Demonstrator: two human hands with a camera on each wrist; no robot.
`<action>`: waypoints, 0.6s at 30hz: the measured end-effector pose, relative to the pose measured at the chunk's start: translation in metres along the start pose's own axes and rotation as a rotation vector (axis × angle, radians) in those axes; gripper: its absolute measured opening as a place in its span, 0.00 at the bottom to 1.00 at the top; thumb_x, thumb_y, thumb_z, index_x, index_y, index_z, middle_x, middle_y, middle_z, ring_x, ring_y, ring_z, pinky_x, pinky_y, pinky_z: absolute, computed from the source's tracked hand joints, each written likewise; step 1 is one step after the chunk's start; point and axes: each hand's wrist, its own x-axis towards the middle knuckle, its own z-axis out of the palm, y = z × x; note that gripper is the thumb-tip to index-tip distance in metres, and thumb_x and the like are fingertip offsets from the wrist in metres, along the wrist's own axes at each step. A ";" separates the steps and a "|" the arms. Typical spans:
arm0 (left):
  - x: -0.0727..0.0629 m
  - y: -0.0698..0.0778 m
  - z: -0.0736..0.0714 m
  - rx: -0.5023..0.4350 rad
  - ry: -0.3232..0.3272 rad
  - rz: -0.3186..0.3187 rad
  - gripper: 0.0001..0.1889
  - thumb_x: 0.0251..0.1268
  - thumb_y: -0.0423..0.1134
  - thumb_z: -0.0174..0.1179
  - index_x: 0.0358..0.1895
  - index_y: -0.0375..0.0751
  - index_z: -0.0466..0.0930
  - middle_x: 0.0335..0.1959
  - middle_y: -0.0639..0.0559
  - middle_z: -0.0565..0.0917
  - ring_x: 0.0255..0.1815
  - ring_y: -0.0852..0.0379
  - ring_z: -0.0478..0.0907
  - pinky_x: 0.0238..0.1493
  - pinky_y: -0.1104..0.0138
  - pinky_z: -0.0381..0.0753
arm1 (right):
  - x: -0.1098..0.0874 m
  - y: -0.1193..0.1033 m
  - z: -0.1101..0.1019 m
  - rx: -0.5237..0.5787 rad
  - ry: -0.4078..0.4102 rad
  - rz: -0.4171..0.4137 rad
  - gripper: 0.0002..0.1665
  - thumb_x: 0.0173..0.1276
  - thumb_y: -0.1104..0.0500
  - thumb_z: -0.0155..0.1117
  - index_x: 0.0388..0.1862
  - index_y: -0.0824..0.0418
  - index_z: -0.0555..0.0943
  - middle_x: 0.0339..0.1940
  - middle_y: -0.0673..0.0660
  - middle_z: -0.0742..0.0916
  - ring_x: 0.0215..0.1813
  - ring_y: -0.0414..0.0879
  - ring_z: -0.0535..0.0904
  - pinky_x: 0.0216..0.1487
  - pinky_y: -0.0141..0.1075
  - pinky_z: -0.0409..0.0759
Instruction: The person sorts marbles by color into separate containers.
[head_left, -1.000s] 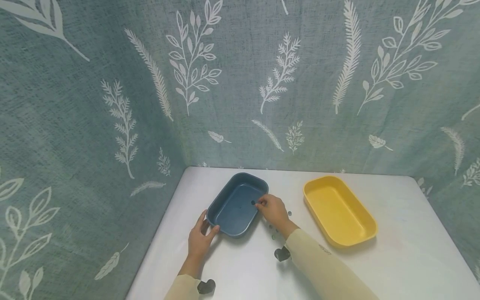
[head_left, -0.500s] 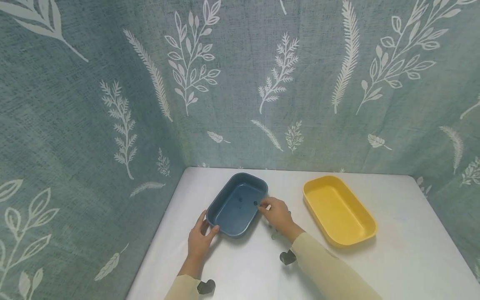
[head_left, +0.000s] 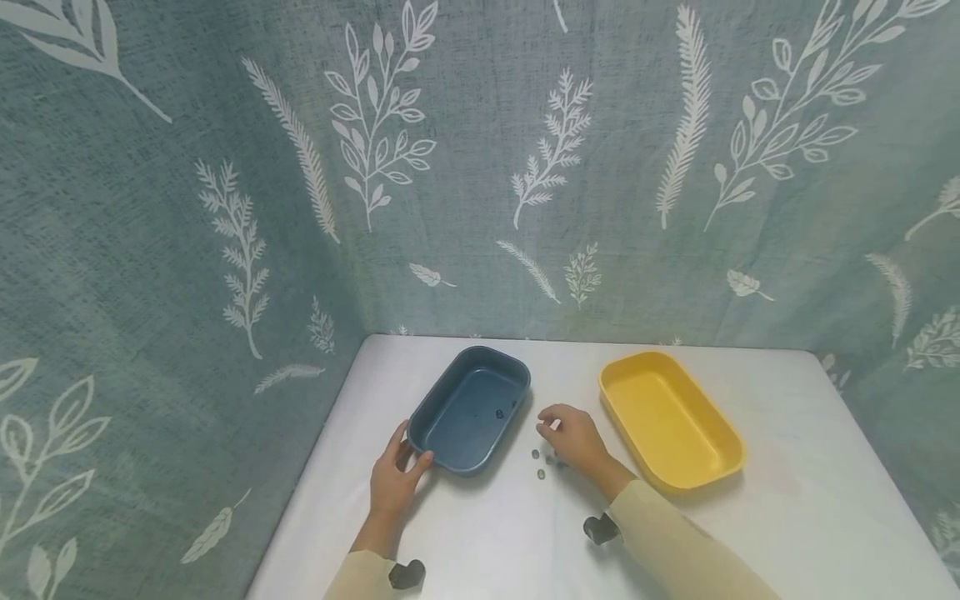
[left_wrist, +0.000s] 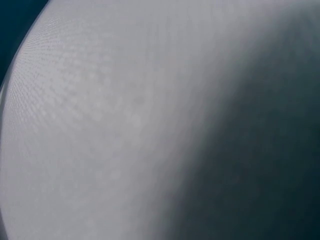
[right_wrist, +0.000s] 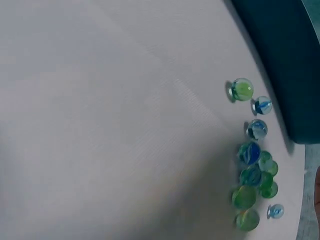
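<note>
My left hand (head_left: 393,487) holds the near left corner of a blue tray (head_left: 457,425), thumb on the near side and fingers along the left side. Small dark marbles (head_left: 499,413) lie inside, by the right wall. My right hand (head_left: 573,435) is just right of this tray, over the table, with loosely bent fingers, a gap between thumb and forefinger and nothing visible in it. Under and beside it lie loose marbles (head_left: 541,474). In the right wrist view several green and blue glass marbles (right_wrist: 244,197) cluster near the tray wall (right_wrist: 280,65).
A yellow tray (head_left: 671,421) stands to the right of my right hand on the white table (head_left: 795,467). Patterned green cloth (head_left: 480,167) hangs behind and along the left side. The left wrist view shows mostly blurred white surface and a dark shadow.
My right hand has let go of a dark marble inside the blue tray, then moved out over the rim to the right, above the loose marbles. My left hand stays at the tray's corner.
</note>
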 end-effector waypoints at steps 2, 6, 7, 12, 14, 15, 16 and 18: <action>0.000 -0.001 0.000 0.004 0.001 0.008 0.44 0.56 0.57 0.69 0.74 0.51 0.60 0.66 0.42 0.73 0.69 0.41 0.65 0.70 0.46 0.58 | -0.004 0.001 -0.002 0.012 0.004 -0.001 0.09 0.65 0.57 0.67 0.44 0.56 0.84 0.35 0.45 0.84 0.28 0.38 0.74 0.31 0.33 0.77; 0.001 -0.002 0.000 -0.004 0.008 0.031 0.43 0.56 0.57 0.69 0.74 0.50 0.61 0.65 0.41 0.73 0.68 0.40 0.66 0.69 0.45 0.59 | -0.013 0.007 -0.002 0.022 0.010 -0.015 0.08 0.65 0.58 0.67 0.43 0.57 0.84 0.34 0.45 0.85 0.27 0.38 0.75 0.29 0.34 0.78; 0.001 -0.003 -0.001 -0.009 0.010 0.035 0.43 0.56 0.56 0.69 0.74 0.50 0.61 0.65 0.41 0.74 0.68 0.40 0.66 0.69 0.45 0.59 | -0.015 0.009 -0.002 0.020 0.013 -0.021 0.08 0.64 0.59 0.67 0.43 0.56 0.84 0.35 0.45 0.85 0.28 0.38 0.75 0.31 0.34 0.79; 0.001 -0.004 0.000 -0.014 0.006 0.031 0.43 0.56 0.57 0.69 0.74 0.52 0.61 0.65 0.41 0.74 0.68 0.40 0.66 0.69 0.44 0.59 | -0.026 0.019 0.001 0.012 0.018 -0.018 0.07 0.64 0.59 0.68 0.41 0.55 0.84 0.38 0.47 0.87 0.32 0.37 0.77 0.37 0.35 0.80; 0.001 -0.005 0.000 -0.011 0.002 0.027 0.43 0.57 0.58 0.68 0.74 0.52 0.61 0.65 0.41 0.74 0.69 0.40 0.65 0.69 0.44 0.58 | -0.031 0.022 0.001 0.020 0.019 -0.009 0.07 0.63 0.60 0.69 0.40 0.54 0.85 0.38 0.47 0.87 0.31 0.37 0.76 0.36 0.35 0.80; 0.001 -0.005 0.000 -0.010 0.000 0.025 0.43 0.56 0.58 0.68 0.74 0.52 0.60 0.65 0.42 0.73 0.69 0.40 0.65 0.69 0.44 0.58 | -0.034 0.024 0.001 0.026 0.017 -0.005 0.06 0.63 0.60 0.69 0.40 0.54 0.85 0.39 0.48 0.87 0.32 0.38 0.77 0.36 0.35 0.79; 0.001 -0.005 0.000 -0.006 -0.002 0.024 0.43 0.57 0.58 0.68 0.74 0.52 0.60 0.66 0.42 0.73 0.69 0.40 0.65 0.69 0.45 0.58 | -0.036 0.025 0.001 0.034 0.017 -0.004 0.06 0.63 0.60 0.69 0.40 0.54 0.85 0.39 0.48 0.87 0.32 0.38 0.77 0.36 0.36 0.80; 0.001 -0.004 0.000 -0.006 -0.006 0.018 0.43 0.57 0.59 0.68 0.75 0.52 0.60 0.66 0.42 0.73 0.69 0.41 0.65 0.70 0.45 0.59 | -0.040 0.027 0.000 0.045 0.021 -0.005 0.05 0.62 0.61 0.69 0.37 0.53 0.85 0.41 0.49 0.88 0.36 0.40 0.80 0.39 0.37 0.80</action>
